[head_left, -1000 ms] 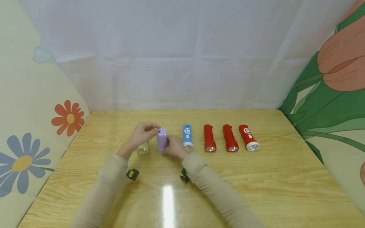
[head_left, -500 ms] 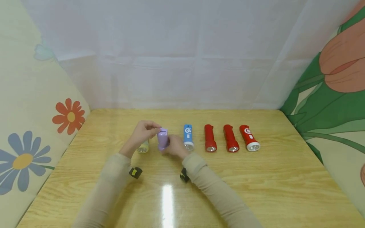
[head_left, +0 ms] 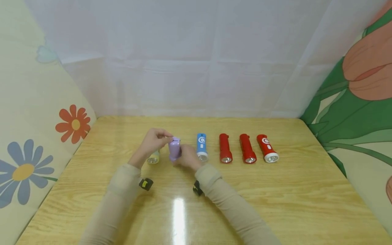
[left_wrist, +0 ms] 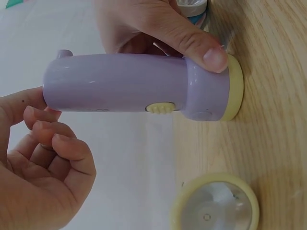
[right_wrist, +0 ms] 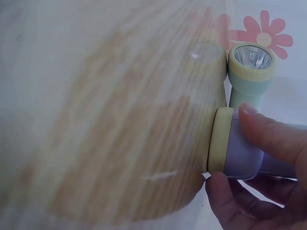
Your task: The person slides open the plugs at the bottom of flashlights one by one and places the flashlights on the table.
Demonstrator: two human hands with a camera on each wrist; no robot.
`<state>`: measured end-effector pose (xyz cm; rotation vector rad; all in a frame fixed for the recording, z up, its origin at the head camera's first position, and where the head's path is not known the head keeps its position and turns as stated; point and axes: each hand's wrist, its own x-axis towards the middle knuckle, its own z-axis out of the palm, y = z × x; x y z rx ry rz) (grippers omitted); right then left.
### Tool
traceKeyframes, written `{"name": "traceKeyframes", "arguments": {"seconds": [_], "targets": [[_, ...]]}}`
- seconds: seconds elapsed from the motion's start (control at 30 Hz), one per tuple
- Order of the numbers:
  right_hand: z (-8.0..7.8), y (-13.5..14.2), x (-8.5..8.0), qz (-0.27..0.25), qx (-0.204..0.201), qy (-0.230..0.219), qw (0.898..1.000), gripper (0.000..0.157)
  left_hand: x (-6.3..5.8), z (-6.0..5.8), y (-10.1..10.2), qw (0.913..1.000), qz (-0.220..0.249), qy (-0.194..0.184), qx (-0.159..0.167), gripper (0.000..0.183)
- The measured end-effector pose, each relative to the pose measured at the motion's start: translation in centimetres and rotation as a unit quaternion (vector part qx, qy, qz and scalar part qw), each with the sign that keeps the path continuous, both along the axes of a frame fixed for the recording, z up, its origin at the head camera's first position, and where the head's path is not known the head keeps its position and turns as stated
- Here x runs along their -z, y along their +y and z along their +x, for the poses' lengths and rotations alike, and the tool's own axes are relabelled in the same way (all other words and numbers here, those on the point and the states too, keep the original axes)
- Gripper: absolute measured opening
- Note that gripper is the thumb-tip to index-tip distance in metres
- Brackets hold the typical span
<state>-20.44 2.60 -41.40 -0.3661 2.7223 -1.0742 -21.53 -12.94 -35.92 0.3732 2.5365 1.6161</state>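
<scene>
A purple flashlight point(left_wrist: 120, 81) with a pale yellow rim stands upright, head down, on the table. My right hand point(head_left: 188, 157) grips it near its head, thumb on one side and fingers on the other. My left hand point(head_left: 153, 140) pinches its tail end at the top; in the left wrist view the other fingers point(left_wrist: 76, 155) are curled beside it. Just to the left lies a pale green flashlight point(right_wrist: 252, 79) with a yellow rim, its rear hidden by my left hand in the head view. To the right lies a blue flashlight point(head_left: 201, 144) with a white rim.
Farther right lie two plain red flashlights point(head_left: 224, 146), point(head_left: 246, 147) and a red flashlight with a white rim point(head_left: 267, 148), lenses toward me. A white cloth point(head_left: 196, 68) hangs behind the wooden table point(head_left: 275, 204). Flower-patterned panels point(head_left: 46, 119) flank both sides.
Hardly anything differs. Both hands stay at the purple flashlight, which keeps its upright place; the left hand shifts very slightly. The other flashlights stay put.
</scene>
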Motion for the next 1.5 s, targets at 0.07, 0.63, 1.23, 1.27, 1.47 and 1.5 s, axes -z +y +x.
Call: {"name": "traceKeyframes", "arguments": {"seconds": [0.07, 0.63, 1.23, 1.27, 1.47, 1.5], "targets": [[0.0, 0.0, 0.0, 0.005, -0.001, 0.003, 1.0, 0.05, 0.0, 0.0, 0.1, 1.0, -0.006, 0.003, -0.004, 0.019], [0.2, -0.1, -0.1, 0.009, -0.006, 0.001, 1.0, 0.053, -0.1, 0.0, 0.7, 0.9988, -0.031, -0.008, -0.037, 0.016], [0.4, -0.2, -0.1, 0.01, -0.014, 0.018, 1.0, 0.05, -0.5, 0.3, 0.8, 0.9974, -0.039, -0.025, -0.056, 0.019], [0.4, -0.2, -0.1, 0.01, -0.014, 0.019, 1.0, 0.05, -0.5, 0.3, 0.8, 0.9973, -0.039, -0.026, -0.057, 0.02], [0.4, -0.2, -0.2, 0.016, -0.015, 0.018, 1.0, 0.053, -0.5, 0.2, 1.1, 0.9968, -0.042, -0.02, -0.065, 0.022], [0.4, -0.2, -0.2, 0.017, -0.016, 0.016, 1.0, 0.054, -0.4, 0.2, 1.1, 0.9968, -0.043, -0.018, -0.065, 0.022]]}}
